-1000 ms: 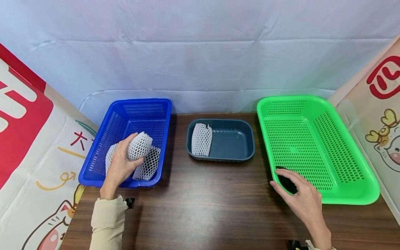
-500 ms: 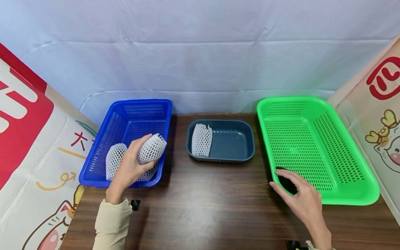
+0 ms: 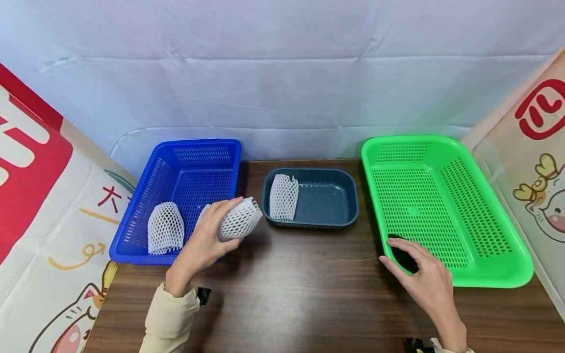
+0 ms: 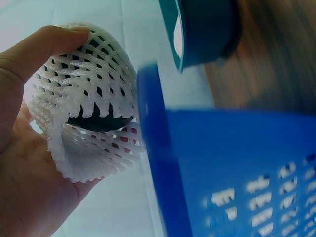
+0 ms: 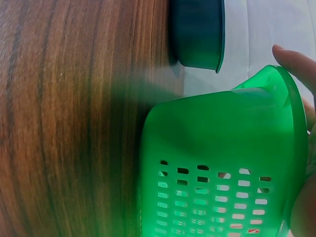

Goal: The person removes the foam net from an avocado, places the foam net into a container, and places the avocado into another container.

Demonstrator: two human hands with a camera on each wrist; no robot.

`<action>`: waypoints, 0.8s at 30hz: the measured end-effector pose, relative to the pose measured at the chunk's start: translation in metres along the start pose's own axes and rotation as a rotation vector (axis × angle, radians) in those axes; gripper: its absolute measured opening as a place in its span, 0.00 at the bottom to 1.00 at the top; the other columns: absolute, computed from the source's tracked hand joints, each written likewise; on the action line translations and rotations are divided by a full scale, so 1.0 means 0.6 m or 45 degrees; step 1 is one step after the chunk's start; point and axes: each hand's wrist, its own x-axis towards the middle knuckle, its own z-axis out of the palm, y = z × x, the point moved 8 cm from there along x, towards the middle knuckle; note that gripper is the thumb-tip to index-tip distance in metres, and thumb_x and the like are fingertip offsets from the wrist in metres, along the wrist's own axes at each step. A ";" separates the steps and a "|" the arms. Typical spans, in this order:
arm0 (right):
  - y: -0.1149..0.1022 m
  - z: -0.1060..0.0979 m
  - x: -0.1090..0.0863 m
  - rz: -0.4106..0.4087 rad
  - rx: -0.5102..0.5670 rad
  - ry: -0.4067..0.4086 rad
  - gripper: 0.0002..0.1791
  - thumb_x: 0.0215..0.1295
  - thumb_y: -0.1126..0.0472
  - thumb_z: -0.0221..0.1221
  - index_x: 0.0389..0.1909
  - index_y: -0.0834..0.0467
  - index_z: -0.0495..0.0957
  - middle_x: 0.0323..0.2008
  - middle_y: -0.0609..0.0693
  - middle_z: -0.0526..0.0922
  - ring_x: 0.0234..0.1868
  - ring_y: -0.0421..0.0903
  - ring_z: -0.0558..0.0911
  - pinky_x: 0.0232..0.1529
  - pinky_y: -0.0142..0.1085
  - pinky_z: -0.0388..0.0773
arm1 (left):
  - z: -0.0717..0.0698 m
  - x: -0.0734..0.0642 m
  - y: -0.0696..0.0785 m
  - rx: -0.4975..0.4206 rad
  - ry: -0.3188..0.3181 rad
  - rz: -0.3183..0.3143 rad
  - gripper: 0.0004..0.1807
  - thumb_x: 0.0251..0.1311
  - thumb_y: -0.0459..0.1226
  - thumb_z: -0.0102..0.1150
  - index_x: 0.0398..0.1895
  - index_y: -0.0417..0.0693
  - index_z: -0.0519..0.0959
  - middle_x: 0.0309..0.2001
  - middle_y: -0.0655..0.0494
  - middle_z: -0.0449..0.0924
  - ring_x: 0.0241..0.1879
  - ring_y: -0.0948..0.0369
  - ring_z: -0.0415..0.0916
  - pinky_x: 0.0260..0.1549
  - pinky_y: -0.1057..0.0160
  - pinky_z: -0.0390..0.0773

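My left hand (image 3: pixel 207 240) grips a dark rounded thing in a white foam fruit net (image 3: pixel 240 219), over the near right rim of the blue basket (image 3: pixel 234 176). In the left wrist view its dark surface shows through the mesh and at the net's open end. Two more foam-netted pieces are in that basket: one in full view (image 3: pixel 165 228), the other (image 3: pixel 203 213) mostly hidden by my hand. My right hand (image 3: pixel 425 274) is at the near left corner of the green basket (image 3: pixel 525 267), thumb and fingers bent around a black shape (image 3: pixel 403 257); I cannot tell whether it is held.
Between the baskets stands a dark teal tray (image 3: pixel 324 201) with a netted piece (image 3: pixel 284 197) at its left end. All three containers sit on a brown wood table (image 3: pixel 300 284). A white cloth (image 3: pixel 273 78) backs it, and printed panels (image 3: pixel 547 166) flank both sides.
My left hand has moved right with the netted thing, from over the blue basket to its right rim, uncovering the netted piece at the basket's left. My right hand has stayed put.
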 end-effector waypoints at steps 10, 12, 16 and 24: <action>-0.003 -0.001 0.002 -0.021 0.006 0.009 0.25 0.42 0.56 0.78 0.46 0.45 0.86 0.47 0.48 0.88 0.34 0.43 0.80 0.14 0.24 0.54 | 0.051 -0.003 0.036 0.009 -0.136 0.021 0.48 0.43 0.32 0.77 0.71 0.58 0.66 0.61 0.47 0.72 0.59 0.50 0.71 0.55 0.46 0.76; -0.003 -0.001 0.002 -0.021 0.011 0.011 0.25 0.41 0.57 0.78 0.46 0.45 0.86 0.47 0.48 0.88 0.34 0.43 0.80 0.14 0.24 0.54 | 0.064 -0.004 0.039 0.002 -0.161 0.023 0.49 0.43 0.32 0.77 0.71 0.59 0.66 0.61 0.48 0.72 0.59 0.51 0.71 0.54 0.46 0.76; -0.004 -0.001 0.000 -0.015 0.013 0.009 0.25 0.41 0.57 0.78 0.46 0.45 0.86 0.47 0.48 0.88 0.33 0.43 0.80 0.14 0.24 0.53 | 0.091 -0.007 0.043 -0.022 -0.200 0.041 0.49 0.43 0.33 0.77 0.72 0.60 0.66 0.61 0.50 0.73 0.59 0.52 0.71 0.54 0.47 0.76; -0.003 -0.002 0.000 -0.018 0.004 0.012 0.25 0.41 0.57 0.78 0.46 0.46 0.87 0.47 0.48 0.88 0.29 0.44 0.79 0.13 0.24 0.52 | 0.146 -0.016 0.038 -0.070 -0.292 0.042 0.48 0.44 0.35 0.77 0.72 0.61 0.65 0.60 0.52 0.73 0.58 0.54 0.72 0.55 0.49 0.76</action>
